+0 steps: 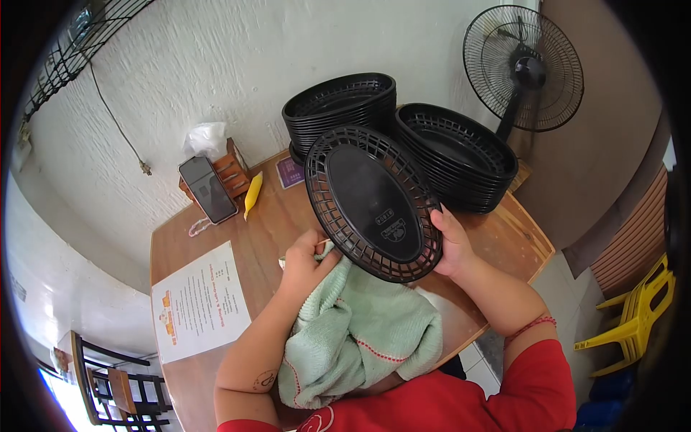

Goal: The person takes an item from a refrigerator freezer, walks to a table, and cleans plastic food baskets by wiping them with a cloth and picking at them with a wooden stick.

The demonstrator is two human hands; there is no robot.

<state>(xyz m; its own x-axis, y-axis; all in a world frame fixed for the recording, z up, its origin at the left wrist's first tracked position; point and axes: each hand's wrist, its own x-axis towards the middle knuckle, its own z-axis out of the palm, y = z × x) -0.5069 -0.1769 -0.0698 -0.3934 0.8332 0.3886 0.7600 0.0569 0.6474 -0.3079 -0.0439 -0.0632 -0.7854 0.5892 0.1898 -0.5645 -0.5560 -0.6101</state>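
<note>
A black oval plastic basket is held up over the table's near side, tilted so that its flat base and slotted sides show. My right hand is closed on its lower right rim, thumb on the near side. My left hand is closed on a bunched part of a pale green towel with red stitching, close to the basket's lower left rim. Something thin and light brown shows by the left fingertips, too small to name. The rest of the towel hangs down in front of my red shirt.
Two tall stacks of black baskets, a left stack and a right stack, stand at the back of the wooden table. A phone leans on a wooden holder near a yellow banana-shaped object. A printed sheet lies left; a fan stands behind.
</note>
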